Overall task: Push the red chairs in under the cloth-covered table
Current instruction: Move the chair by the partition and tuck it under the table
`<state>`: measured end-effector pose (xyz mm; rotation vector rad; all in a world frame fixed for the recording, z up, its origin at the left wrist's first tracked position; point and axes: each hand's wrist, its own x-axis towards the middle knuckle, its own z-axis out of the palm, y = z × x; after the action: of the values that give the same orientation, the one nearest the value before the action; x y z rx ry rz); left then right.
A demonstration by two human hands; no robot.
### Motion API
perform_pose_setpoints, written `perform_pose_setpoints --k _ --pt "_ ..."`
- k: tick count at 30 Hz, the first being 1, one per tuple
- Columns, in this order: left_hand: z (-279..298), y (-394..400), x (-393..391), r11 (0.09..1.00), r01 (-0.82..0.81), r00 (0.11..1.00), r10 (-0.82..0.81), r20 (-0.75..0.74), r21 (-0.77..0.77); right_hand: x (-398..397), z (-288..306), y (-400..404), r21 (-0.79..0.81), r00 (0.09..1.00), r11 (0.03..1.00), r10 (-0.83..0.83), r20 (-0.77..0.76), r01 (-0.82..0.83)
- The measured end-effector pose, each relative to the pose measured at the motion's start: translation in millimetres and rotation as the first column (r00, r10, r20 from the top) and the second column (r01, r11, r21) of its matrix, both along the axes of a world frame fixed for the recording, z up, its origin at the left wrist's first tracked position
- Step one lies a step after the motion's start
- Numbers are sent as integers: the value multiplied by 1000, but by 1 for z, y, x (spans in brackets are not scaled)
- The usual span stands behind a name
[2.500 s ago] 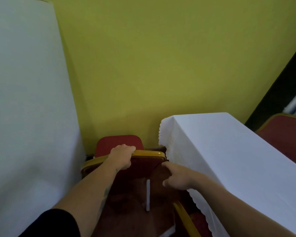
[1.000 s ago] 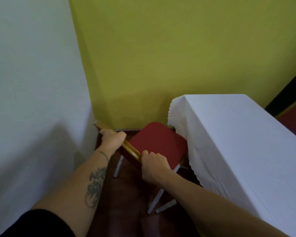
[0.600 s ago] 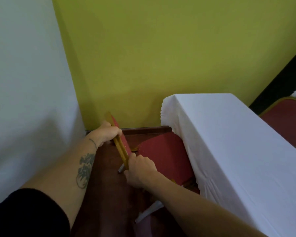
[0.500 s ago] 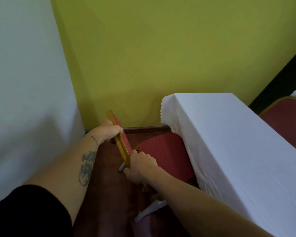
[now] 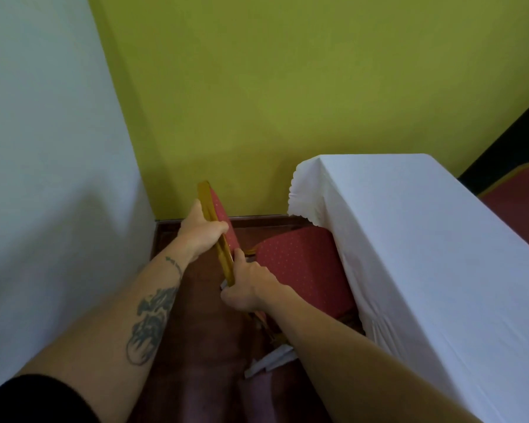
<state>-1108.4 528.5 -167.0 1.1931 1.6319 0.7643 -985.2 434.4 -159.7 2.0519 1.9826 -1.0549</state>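
A red chair (image 5: pixel 300 267) with a gold frame stands at the near side of the table (image 5: pixel 425 239), which is covered by a white cloth. Its dotted red seat reaches up to the hanging cloth edge. Both hands grip the gold top rail of the backrest: my left hand (image 5: pixel 200 232) higher up, my right hand (image 5: pixel 246 285) at the lower end. The backrest is seen edge-on. A second red chair (image 5: pixel 519 196) shows at the far right behind the table. The chair's front legs are hidden.
A white wall (image 5: pixel 52 184) runs close on the left and a green wall (image 5: pixel 287 102) closes the corner ahead. The floor (image 5: pixel 202 361) is dark red-brown. A white chair leg (image 5: pixel 269 361) shows below my right forearm.
The chair has been turned from facing the green wall to facing the table, and its seat has slid toward the cloth. Both hands stayed on the backrest rail.
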Motion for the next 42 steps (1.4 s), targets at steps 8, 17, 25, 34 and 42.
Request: perform_pose_setpoints --k 8,17,25,34,42 --pt "10 26 22 994 110 993 -110 46 6 17 -4 14 64 996 994 -83 -32 85" --pt "4 48 -3 974 225 973 -223 -58 12 -6 -11 26 66 998 996 -61 -21 62" --pt "8 87 -29 972 228 973 -229 -8 -52 -35 -10 52 91 996 995 -26 -87 34" --pt "1 87 1 965 260 965 -259 36 -21 -10 -15 47 194 996 977 -84 -14 85" --pt "-8 73 86 966 257 963 -257 79 8 64 -1 20 126 962 957 -268 45 261"
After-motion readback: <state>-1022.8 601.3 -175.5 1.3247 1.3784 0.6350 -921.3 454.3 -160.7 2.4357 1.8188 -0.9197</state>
